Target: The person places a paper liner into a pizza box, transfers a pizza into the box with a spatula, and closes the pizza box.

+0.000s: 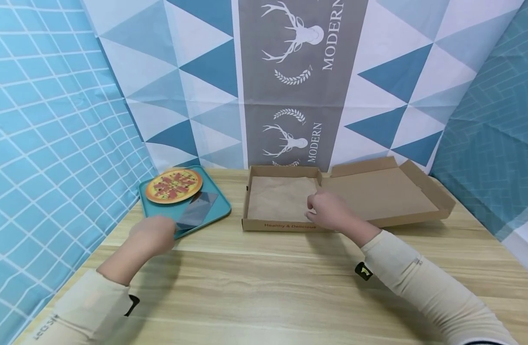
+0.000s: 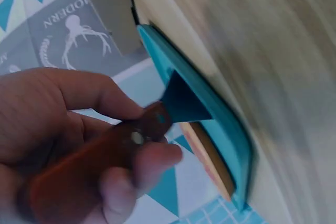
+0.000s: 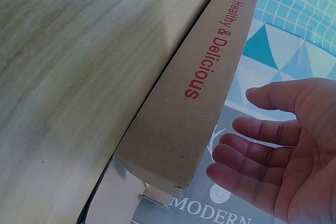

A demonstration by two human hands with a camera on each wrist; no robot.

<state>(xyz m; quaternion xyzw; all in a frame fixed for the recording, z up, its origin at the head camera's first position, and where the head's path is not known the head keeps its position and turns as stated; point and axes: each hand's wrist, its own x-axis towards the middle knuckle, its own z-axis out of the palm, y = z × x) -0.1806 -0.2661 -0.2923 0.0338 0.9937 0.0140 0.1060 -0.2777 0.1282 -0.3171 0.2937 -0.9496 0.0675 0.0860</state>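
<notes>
My left hand (image 1: 153, 235) grips the brown handle (image 2: 79, 177) of a spatula, fingers curled round it. Its flat, shiny metal blade (image 1: 198, 210) reaches over the teal tray (image 1: 220, 205), with the far end close to the pizza (image 1: 173, 186). Whether the blade touches the tray or the pizza, I cannot tell. The pizza lies at the back left of the tray. Over the front right corner of an open cardboard pizza box (image 1: 285, 225) is my right hand (image 1: 330, 210). In the right wrist view its fingers (image 3: 252, 179) are loosely bent and hold nothing.
Brown paper (image 1: 281, 196) lines the box. The box lid (image 1: 380, 194) is folded back to the right on the wooden table (image 1: 246, 287). Patterned cloth (image 1: 203, 72) hangs behind the table, and blue checked cloth (image 1: 52, 120) hangs close to the tray's left side.
</notes>
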